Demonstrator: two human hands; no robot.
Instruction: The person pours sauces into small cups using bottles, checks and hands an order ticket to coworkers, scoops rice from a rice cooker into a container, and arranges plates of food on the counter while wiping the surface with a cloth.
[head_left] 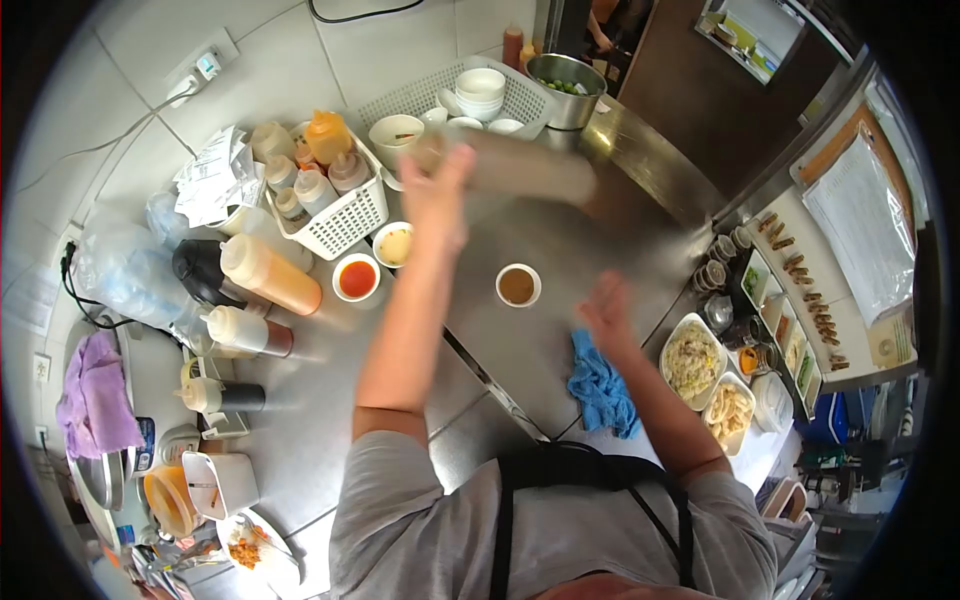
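Observation:
My left hand (438,195) is raised over the steel counter, its fingers closed around a brownish bottle (530,172). The bottle lies almost level and is smeared by motion, so its tip and contents cannot be made out. Below and to the right of it, a small white bowl of brown sauce (518,287) stands on the counter. My right hand (608,315) is somewhat blurred, with fingers apart and nothing in them. It is just above a crumpled blue cloth (601,388). Left of my left forearm are a bowl of red sauce (356,277) and a bowl of pale yellow sauce (394,245).
A white basket (342,228) holds several squeeze bottles, with more bottles (270,273) along the left. At the back stand a grey crate (400,100) of white bowls and a steel pot (566,90). On the right are food trays (693,362) and small jars.

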